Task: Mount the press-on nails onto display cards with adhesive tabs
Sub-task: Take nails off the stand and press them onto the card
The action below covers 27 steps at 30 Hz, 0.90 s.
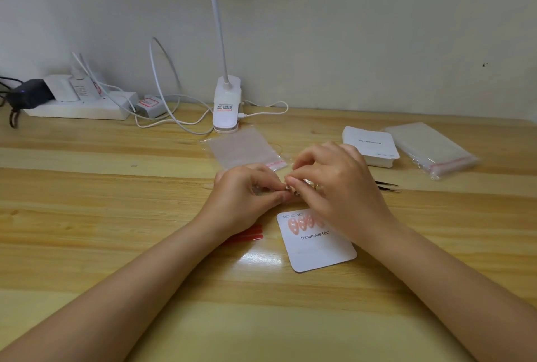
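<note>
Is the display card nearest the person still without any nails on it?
No: the display card already carries a row of pink nails along its top edge, partly hidden under the right hand.

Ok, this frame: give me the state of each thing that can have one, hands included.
Left hand: pinching a small item, too hidden to identify.
Right hand: pinching the same item.
White "Handmade Nail" display card: flat on the table, pink nails in its top row, partly covered.
Stack of white cards: squared up, untouched.
Clear resealable bag: lying flat.
Pile of clear bags: lying flat.
White clip lamp: upright, plugged in.
</note>
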Available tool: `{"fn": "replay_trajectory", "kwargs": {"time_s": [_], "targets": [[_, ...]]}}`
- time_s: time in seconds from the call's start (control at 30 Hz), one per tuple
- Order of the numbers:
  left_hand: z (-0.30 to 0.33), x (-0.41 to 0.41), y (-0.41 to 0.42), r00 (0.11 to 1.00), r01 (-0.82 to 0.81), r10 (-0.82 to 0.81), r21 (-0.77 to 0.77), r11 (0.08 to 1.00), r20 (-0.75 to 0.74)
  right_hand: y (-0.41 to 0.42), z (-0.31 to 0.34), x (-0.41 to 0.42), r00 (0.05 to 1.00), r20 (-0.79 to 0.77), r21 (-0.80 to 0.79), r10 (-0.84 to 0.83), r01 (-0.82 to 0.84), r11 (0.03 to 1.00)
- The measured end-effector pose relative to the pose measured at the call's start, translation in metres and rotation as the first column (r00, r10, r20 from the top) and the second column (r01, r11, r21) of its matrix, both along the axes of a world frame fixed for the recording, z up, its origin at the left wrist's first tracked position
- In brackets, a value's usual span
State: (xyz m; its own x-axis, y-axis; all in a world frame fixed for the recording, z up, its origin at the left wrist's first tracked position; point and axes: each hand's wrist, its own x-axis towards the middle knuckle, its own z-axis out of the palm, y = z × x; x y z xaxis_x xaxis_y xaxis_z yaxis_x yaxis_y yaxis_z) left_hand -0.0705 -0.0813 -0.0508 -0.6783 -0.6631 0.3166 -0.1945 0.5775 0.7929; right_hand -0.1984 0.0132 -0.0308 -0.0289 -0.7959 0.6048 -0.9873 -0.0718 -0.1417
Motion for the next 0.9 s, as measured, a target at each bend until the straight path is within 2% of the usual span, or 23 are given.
{"fn": "replay_trajectory", "kwargs": {"time_s": [0.2, 0.33, 0.4, 0.57, 0.67, 0.7, 0.77, 0.83, 0.9], "targets": [[0.003, 0.0, -0.001, 0.999, -0.007, 0.008, -0.04, 0.999, 0.041, -0.003, -0.003, -0.001, 0.953, 0.301, 0.01, -0.031, 0.029, 1.0], [0.004, 0.002, 0.0, 0.99, -0.057, 0.093, -0.308, 0.95, 0.105, -0.007, 0.002, -0.004, 0.858, 0.508, -0.058, -0.067, 0.112, 0.992], [0.006, 0.002, 0.0, 0.986, -0.051, 0.108, -0.38, 0.924, 0.13, -0.004, 0.008, -0.004, 0.803, 0.595, -0.084, -0.036, 0.107, 0.991], [0.016, 0.003, -0.002, 0.968, -0.015, 0.076, -0.249, 0.968, 0.237, 0.025, 0.008, -0.003, 0.729, 0.678, -0.064, 0.089, -0.062, 0.996], [0.033, 0.011, -0.006, 0.954, 0.034, 0.037, -0.23, 0.973, 0.298, 0.044, 0.003, -0.003, 0.673, 0.731, -0.045, 0.118, -0.125, 0.991], [0.039, 0.015, -0.004, 0.968, 0.057, 0.014, -0.275, 0.96, 0.252, 0.048, 0.0, -0.002, 0.667, 0.736, -0.037, 0.117, -0.133, 0.99], [0.046, 0.023, 0.007, 0.985, 0.129, -0.061, -0.47, 0.873, 0.159, 0.053, -0.005, 0.0, 0.678, 0.727, -0.018, 0.112, -0.145, 0.989], [0.042, 0.032, 0.024, 0.965, 0.247, -0.142, -0.587, 0.771, 0.219, 0.055, -0.01, 0.003, 0.683, 0.724, 0.004, 0.098, -0.146, 0.989], [0.03, 0.041, 0.038, 0.934, 0.345, -0.192, -0.623, 0.702, 0.301, 0.057, -0.014, 0.005, 0.685, 0.723, 0.014, 0.09, -0.144, 0.99]]}}
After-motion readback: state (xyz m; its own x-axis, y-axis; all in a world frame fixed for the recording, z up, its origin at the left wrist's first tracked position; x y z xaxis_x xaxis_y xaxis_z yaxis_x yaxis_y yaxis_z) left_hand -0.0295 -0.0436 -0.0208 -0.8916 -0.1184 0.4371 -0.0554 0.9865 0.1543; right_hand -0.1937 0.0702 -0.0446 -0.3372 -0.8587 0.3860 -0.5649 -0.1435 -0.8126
